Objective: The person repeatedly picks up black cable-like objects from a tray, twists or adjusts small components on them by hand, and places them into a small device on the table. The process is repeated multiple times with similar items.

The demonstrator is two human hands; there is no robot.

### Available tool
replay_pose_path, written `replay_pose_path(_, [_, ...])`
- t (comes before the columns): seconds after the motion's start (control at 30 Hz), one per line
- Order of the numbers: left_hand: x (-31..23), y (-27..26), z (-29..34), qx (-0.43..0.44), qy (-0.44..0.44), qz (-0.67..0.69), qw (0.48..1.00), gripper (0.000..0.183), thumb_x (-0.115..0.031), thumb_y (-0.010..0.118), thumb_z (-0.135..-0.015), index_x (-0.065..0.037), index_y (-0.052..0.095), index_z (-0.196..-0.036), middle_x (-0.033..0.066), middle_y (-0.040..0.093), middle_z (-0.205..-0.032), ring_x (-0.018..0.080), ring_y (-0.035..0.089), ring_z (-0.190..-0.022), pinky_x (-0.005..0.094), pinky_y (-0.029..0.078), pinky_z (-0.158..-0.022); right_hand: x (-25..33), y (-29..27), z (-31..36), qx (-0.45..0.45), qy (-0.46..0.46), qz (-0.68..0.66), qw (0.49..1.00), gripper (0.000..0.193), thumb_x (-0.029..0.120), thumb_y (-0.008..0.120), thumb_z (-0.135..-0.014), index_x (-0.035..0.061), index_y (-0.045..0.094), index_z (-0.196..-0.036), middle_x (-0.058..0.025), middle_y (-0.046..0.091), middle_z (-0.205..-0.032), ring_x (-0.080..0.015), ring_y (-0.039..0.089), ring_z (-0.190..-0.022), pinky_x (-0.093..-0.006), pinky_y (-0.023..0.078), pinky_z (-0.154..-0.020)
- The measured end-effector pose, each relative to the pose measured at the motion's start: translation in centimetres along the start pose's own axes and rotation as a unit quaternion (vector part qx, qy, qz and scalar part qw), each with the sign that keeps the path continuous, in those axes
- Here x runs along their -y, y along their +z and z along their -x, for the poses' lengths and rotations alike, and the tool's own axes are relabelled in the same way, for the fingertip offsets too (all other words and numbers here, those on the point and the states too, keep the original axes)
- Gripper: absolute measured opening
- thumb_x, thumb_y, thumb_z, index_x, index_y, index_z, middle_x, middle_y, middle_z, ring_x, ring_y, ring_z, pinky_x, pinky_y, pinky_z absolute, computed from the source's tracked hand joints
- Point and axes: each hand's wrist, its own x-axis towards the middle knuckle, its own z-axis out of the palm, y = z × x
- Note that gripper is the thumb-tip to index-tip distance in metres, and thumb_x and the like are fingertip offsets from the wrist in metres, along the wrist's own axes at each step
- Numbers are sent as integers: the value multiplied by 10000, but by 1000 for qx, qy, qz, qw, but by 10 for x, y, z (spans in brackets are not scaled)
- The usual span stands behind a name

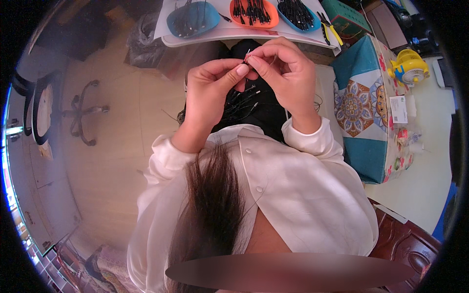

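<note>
Over my lap, both hands meet fingertip to fingertip around the end of a thin black cable with fine red and white wires showing. My left hand pinches the cable between thumb and forefinger. The thumb and forefinger of my right hand close on the thin wires at its end. Most of the cable is hidden by my fingers. More black cables with small metal plugs lie across my lap below the hands.
Beyond my hands, a white table bears a blue bowl, an orange bowl and another blue bowl, all with black cables. Yellow-and-black pliers lie beside them. At right are a cloth-covered box and a yellow fan.
</note>
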Motion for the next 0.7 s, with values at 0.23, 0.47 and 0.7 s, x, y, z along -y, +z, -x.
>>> replay_pose_path(0.23, [-1,-5,2,54,-69,172,981,143,-52,632,-899,49,674,-991,103,683,-829,112,577,-675,221,470,-614,-7,11,14,18,229,-414,881,121,115,659,-890,24,652,-970,-31,661,-894,-91,610,-751,-204,496,-693])
replay_pose_path(0.47, [-15,-25,13,75,-79,6,994,156,-93,633,-909,42,671,-977,81,669,-809,93,581,-701,201,444,-598,-23,17,13,128,266,-504,812,128,139,645,-905,37,623,-981,-32,645,-888,-103,621,-806,-240,523,-741])
replay_pose_path(0.7, [-39,-94,41,-171,90,-32,981,165,-86,569,-949,38,647,-1027,89,648,-856,92,502,-607,210,391,-534,-67,59,26,267,52,104,957,116,120,682,-845,53,666,-938,-69,612,-845,-147,610,-717,-283,496,-647])
